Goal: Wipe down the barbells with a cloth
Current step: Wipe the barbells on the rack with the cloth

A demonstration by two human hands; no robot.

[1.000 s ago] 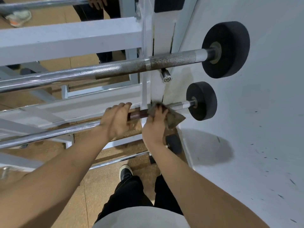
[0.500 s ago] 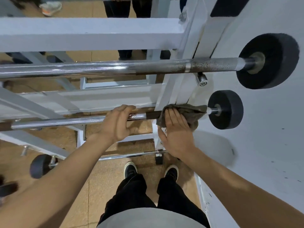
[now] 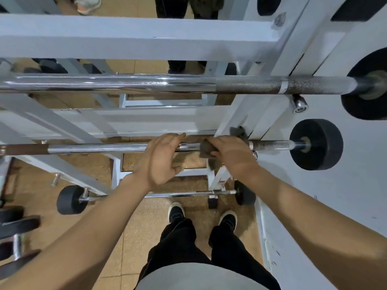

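A chrome barbell (image 3: 100, 147) with a black end weight (image 3: 316, 144) lies across the white rack at middle height. My left hand (image 3: 161, 160) grips its shaft from above, fingers hooked over the bar. Just to the right, my right hand (image 3: 232, 152) holds a grey-brown cloth (image 3: 206, 149) wrapped on the same bar beside the rack upright. Part of the cloth sticks out above my fingers. A thicker barbell (image 3: 146, 83) with a knurled section and a large black weight (image 3: 368, 84) rests one level higher. A short barbell (image 3: 180, 194) sits low near the floor.
The white rack frame (image 3: 136, 36) spans the top, with an upright post (image 3: 257, 114) at right. A white wall (image 3: 335, 206) runs close along my right. Dark weights (image 3: 14, 227) lie on the tan floor at left. Another person's legs (image 3: 176, 5) stand behind the rack.
My right hand slid the cloth leftward along the bar, away from the end weight and toward my left hand. The knurled end of the bar is now bare. The view shifted left.
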